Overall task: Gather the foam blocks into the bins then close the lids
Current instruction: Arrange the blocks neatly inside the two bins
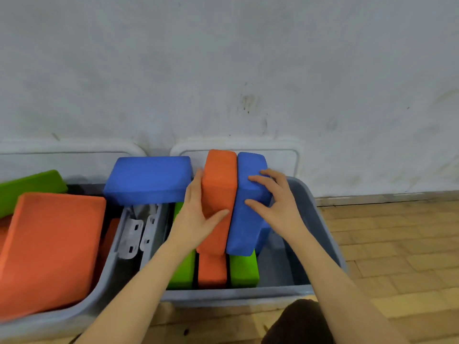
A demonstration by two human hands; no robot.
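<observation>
Before me, a scuffed, stained white plaster wall [223, 70] meets a tan wood-block parquet floor [397, 244] under flat, even light.

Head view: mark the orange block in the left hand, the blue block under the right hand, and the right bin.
orange block [219, 175], head view, upper face above the thumb.
blue block [246, 227], head view, lower face below the fingers.
right bin [320, 219], head view, right-hand wall.
</observation>
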